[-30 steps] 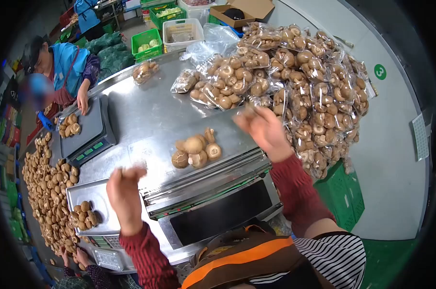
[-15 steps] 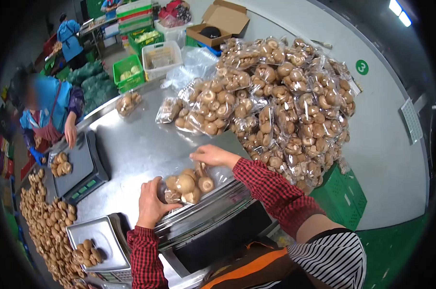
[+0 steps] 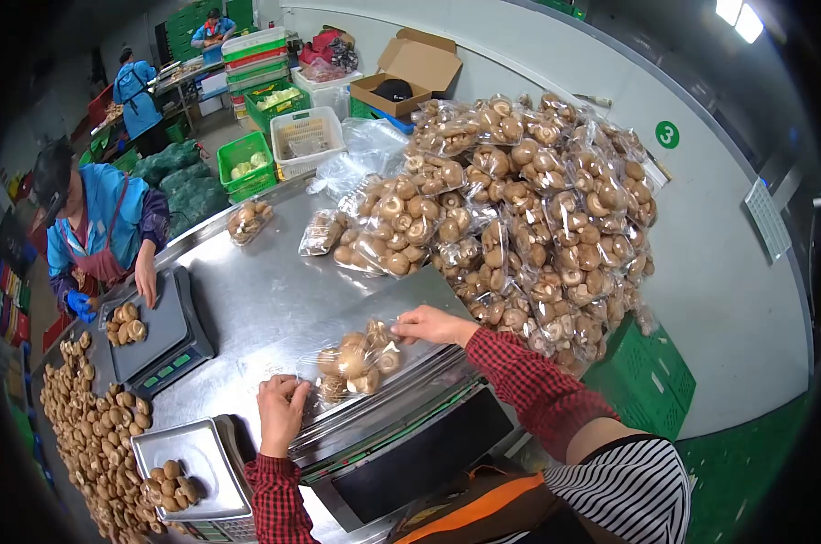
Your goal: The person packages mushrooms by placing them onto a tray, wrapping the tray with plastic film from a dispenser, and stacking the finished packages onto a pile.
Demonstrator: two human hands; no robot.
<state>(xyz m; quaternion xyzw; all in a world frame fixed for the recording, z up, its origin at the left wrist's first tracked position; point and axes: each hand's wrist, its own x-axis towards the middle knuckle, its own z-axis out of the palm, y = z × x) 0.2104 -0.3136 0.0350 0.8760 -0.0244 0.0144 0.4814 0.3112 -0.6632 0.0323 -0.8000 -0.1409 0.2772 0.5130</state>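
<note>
The mushrooms (image 3: 351,360) lie under clear film (image 3: 374,347) on the counter (image 3: 265,281), just below the frame's centre. My right hand (image 3: 433,326) pinches the film at their right end; my left hand's (image 3: 282,408) grip is closed on it at their left. Bagged mushrooms (image 3: 537,218) heap up at right of centre; a scale (image 3: 168,319) stands at left.

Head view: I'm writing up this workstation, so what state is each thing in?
Mushrooms between the hands, under clear film
Left hand, fingers bent, grip unclear
Right hand, thumb and fingers together at the film
Mushroom packs, wrapped, heaped
Loose mushrooms, unwrapped, heaped
Steel scale, loaded with a mushroom cluster
Dark scale, bearing a mushroom batch
Cardboard box, open
</note>
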